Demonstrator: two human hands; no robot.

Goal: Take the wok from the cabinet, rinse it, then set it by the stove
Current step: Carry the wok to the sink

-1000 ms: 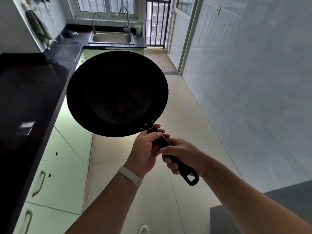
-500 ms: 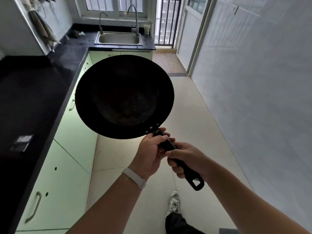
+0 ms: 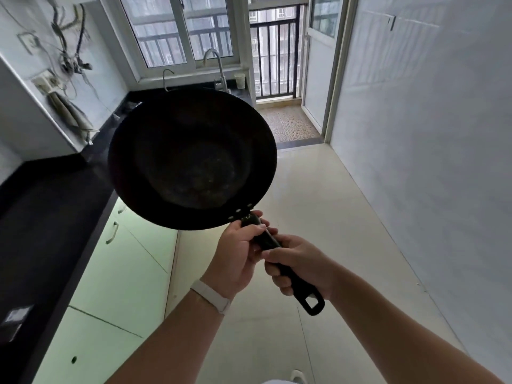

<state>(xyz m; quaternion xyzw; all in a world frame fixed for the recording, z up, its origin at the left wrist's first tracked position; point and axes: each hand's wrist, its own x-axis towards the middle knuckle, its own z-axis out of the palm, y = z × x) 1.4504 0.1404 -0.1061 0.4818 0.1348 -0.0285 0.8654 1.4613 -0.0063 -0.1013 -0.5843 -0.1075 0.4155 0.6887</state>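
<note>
Black wok (image 3: pixel 191 159) held in the air — both hands curled round its handle (image 3: pixel 288 273) (left (image 3: pixel 238 256) nearer the bowl, right (image 3: pixel 299 261) behind) — beside the counter (image 3: pixel 50 217).

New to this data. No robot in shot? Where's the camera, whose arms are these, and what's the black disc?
No robot here: a person works with bare hands, and the single picture comes from a wide-angle camera on their head, looking forward and down. That is why the arms enter from the bottom edge. The black disc is a wok, held in the air, its inside facing the camera. Both hands grip its handle: the left hand, with the white wristband, just behind the bowl, the right hand further back, near the hanging loop. On the left runs a dark countertop over pale green cabinets. At its far end, under the window, stand a tall faucet and a small cup; the wok hides what lies below the faucet.
</note>
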